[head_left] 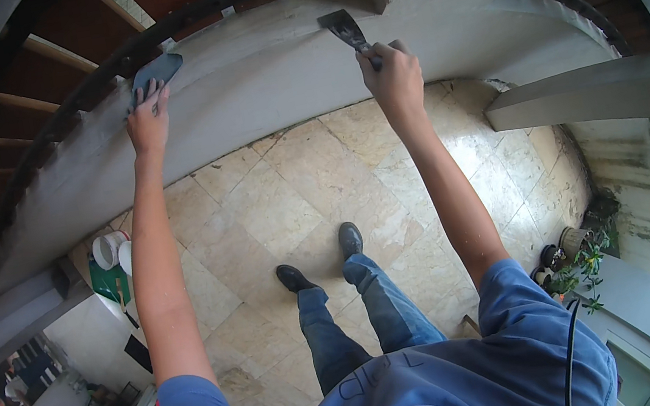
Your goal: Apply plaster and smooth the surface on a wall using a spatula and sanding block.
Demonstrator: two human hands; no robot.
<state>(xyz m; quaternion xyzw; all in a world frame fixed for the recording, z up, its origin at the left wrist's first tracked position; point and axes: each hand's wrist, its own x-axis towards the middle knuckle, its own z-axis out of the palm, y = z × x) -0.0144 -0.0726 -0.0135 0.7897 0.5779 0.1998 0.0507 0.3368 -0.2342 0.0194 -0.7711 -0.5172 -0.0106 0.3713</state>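
Pale tiled floor — dark shoes mid-floor; white tub left; potted plants right.

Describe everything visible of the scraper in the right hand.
The scraper has a flat, dark blade, metal by its look, widening from a narrower neck to a broad edge; pale smears mark it. The right hand grips the handle, hiding most of it. It points up and left in the view, at the pale wall; whether the blade touches cannot be told.

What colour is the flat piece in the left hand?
Blue-grey. The flat piece in the left hand shows best in the head view.
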